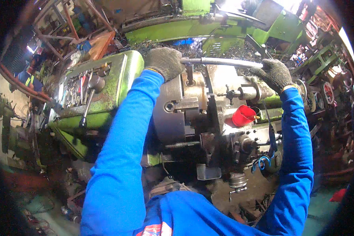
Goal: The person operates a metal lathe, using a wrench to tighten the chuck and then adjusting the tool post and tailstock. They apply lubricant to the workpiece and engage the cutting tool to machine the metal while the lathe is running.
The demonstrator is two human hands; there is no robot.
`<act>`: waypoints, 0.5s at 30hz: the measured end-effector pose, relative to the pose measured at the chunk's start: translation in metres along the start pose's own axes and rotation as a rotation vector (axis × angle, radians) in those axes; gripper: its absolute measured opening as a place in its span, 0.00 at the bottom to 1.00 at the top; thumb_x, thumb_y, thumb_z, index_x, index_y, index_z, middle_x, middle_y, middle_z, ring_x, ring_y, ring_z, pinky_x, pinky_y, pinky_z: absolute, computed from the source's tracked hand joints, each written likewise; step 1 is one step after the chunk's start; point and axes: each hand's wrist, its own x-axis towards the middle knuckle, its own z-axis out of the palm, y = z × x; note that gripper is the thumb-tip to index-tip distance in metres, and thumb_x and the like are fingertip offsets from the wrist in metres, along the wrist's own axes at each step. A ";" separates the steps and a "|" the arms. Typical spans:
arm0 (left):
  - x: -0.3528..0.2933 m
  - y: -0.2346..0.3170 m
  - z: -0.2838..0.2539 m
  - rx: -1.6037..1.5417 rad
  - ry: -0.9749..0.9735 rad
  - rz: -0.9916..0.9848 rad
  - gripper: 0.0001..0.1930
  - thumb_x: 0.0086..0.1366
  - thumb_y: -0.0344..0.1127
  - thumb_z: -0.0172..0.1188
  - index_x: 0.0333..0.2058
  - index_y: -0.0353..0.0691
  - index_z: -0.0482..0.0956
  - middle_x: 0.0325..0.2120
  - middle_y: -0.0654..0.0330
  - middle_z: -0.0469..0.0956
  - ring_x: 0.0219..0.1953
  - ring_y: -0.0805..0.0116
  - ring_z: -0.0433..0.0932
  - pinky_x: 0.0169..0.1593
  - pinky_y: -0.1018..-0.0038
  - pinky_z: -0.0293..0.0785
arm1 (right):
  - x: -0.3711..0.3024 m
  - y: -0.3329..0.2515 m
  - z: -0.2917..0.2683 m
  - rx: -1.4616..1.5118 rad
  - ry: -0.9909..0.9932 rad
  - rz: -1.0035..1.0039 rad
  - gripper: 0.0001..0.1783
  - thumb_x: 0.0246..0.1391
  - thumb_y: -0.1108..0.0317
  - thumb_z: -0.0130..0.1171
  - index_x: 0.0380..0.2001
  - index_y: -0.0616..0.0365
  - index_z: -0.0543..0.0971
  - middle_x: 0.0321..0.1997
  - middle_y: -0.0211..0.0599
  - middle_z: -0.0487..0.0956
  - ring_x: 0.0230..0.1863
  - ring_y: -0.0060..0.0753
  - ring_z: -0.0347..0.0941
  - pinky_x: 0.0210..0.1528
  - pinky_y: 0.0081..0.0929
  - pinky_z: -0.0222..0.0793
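A lathe chuck (167,124) with stepped jaws sits in front of me. A chuck key (190,74) stands with its lower end at the top of the chuck, its crossbar lying sideways. My gloved left hand (164,63) is closed around the left end of that crossbar. A long grey metal pipe (228,61) extends the crossbar to the right and seems slipped over it. At the pipe's far right end, my gloved right hand (277,74) is wrapped round it. Both arms are stretched out, and the fingers are partly hidden by the gloves' angle.
A green headstock (130,74) at left carries a tray of wrenches and a hammer (95,83). Right of the chuck are a red bucket (244,116), the tailstock (247,93) and a handwheel (237,181). Metal shavings lie behind. Another person (29,78) is far left.
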 end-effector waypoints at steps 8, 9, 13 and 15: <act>0.000 -0.007 -0.003 -0.064 -0.028 0.023 0.22 0.65 0.55 0.56 0.40 0.45 0.90 0.40 0.49 0.88 0.45 0.49 0.87 0.48 0.50 0.82 | 0.008 -0.011 -0.002 0.003 -0.063 0.082 0.39 0.54 0.28 0.61 0.35 0.60 0.81 0.36 0.56 0.82 0.43 0.62 0.79 0.44 0.51 0.72; -0.004 -0.006 -0.001 -0.080 0.002 0.038 0.21 0.65 0.54 0.57 0.39 0.45 0.90 0.39 0.49 0.88 0.44 0.49 0.88 0.47 0.50 0.83 | 0.002 -0.010 -0.003 0.045 -0.047 0.078 0.36 0.55 0.31 0.62 0.36 0.60 0.81 0.37 0.57 0.82 0.43 0.63 0.79 0.44 0.51 0.72; -0.003 -0.006 0.002 -0.173 0.084 0.040 0.17 0.60 0.46 0.58 0.36 0.45 0.91 0.35 0.49 0.88 0.41 0.49 0.89 0.46 0.51 0.83 | -0.006 -0.011 -0.004 0.066 0.022 0.076 0.35 0.56 0.31 0.61 0.39 0.57 0.86 0.38 0.55 0.85 0.45 0.61 0.82 0.48 0.52 0.75; -0.002 -0.008 0.000 -0.133 0.062 0.077 0.17 0.61 0.47 0.57 0.38 0.46 0.91 0.37 0.49 0.88 0.42 0.51 0.89 0.46 0.52 0.84 | -0.008 -0.014 -0.008 0.050 -0.050 0.132 0.35 0.57 0.34 0.64 0.42 0.61 0.84 0.40 0.56 0.84 0.46 0.59 0.81 0.49 0.47 0.75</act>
